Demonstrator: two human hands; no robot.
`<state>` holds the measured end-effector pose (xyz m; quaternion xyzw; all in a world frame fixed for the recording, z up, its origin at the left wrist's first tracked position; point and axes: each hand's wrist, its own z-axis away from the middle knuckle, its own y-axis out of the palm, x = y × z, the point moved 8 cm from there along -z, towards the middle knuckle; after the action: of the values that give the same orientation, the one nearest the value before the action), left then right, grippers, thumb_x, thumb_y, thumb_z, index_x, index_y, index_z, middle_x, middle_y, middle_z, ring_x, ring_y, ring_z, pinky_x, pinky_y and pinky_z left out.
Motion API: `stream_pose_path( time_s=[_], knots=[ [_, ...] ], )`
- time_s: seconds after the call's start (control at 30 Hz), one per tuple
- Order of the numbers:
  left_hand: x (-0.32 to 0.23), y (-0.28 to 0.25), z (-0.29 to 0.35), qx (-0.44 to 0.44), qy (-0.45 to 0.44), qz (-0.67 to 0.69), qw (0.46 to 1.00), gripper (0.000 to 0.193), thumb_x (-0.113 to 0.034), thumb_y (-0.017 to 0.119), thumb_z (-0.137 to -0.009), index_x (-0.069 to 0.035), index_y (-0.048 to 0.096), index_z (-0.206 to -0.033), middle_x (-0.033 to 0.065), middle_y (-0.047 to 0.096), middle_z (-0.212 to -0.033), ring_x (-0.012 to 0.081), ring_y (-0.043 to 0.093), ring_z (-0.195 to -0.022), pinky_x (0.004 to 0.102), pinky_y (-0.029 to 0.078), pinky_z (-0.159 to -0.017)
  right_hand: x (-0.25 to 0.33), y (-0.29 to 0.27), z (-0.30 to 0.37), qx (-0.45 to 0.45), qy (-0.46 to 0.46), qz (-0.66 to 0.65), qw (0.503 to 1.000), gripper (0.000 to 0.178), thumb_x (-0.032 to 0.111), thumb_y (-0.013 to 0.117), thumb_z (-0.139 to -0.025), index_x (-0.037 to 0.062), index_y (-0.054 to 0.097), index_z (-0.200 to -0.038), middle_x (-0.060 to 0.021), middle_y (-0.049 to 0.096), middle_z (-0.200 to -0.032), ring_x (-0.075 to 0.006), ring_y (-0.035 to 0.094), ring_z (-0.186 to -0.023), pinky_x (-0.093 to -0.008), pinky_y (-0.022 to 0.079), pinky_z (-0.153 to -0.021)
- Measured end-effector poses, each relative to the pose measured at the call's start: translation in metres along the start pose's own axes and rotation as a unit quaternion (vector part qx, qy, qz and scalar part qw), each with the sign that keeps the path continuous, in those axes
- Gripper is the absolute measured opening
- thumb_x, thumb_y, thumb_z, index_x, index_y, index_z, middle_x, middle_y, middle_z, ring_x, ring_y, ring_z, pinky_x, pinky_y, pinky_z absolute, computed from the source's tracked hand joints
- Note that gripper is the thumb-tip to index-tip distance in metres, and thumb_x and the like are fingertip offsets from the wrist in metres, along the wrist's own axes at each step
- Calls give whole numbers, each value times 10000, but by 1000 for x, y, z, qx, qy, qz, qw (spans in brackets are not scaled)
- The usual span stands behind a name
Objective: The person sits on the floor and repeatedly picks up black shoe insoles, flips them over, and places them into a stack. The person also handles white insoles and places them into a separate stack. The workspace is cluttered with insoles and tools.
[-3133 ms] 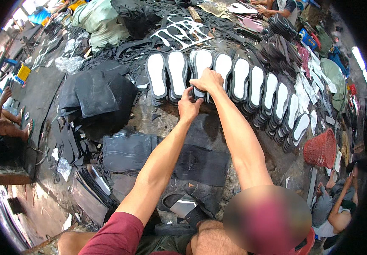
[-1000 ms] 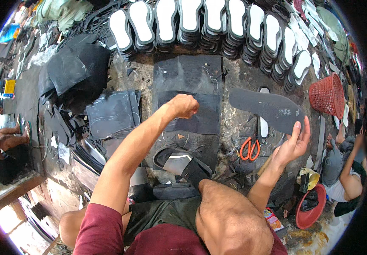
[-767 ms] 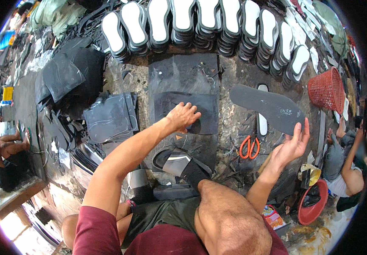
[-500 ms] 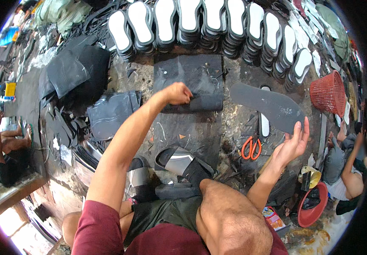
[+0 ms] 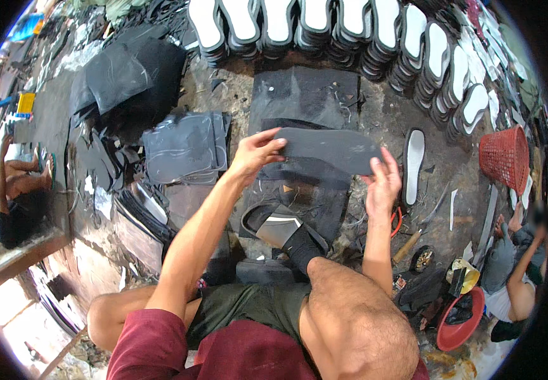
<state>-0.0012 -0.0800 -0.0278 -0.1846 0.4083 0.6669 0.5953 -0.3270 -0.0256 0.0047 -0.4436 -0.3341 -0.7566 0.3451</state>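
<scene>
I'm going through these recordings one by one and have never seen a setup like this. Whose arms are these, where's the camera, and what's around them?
There is no machine here: these are a person's own bare arms. The view comes from a wide fisheye camera worn on the head, looking down, so straight edges bend near the round rim. The left hand and right hand hold opposite ends of a dark sole-shaped piece. Beyond it, stacks of dark soles with white tops form an arc. One narrow white-topped piece lies right of the hands, and a red basket stands farther right. Dark sheets lie to the left.
</scene>
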Motion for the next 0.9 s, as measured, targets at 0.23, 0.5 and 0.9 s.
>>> stream_pose_path(
  time_s=[0.23,0.5,0.9],
  knots=[
    [53,-63,44,-248,38,-148,957,426,-242,802,-895,58,707,-1182,63,720,-920,111,658,-710,267,557,-676,-65,-2,17,46,51,176,982,444,38,770,-870,26,642,-1295,-89,728,-1109,-136,695,-931,-272,573,-701],
    [41,-49,53,-289,167,-384,861,304,-225,770,-887,5,759,-1086,189,735,-926,246,722,-783,335,542,-719,-81,-11,6,36,32,184,982,415,20,759,-870,13,653,-1272,-83,730,-1122,-138,692,-912,-269,554,-697],
    [40,-54,52,-309,141,-347,874,283,-206,800,-834,1,777,-1026,197,740,-923,293,743,-802,363,560,-732,-87,-10,5,42,40,182,982,409,26,755,-875,20,654,-1270,-79,736,-1115,-139,695,-931,-264,548,-703]
  ],
)
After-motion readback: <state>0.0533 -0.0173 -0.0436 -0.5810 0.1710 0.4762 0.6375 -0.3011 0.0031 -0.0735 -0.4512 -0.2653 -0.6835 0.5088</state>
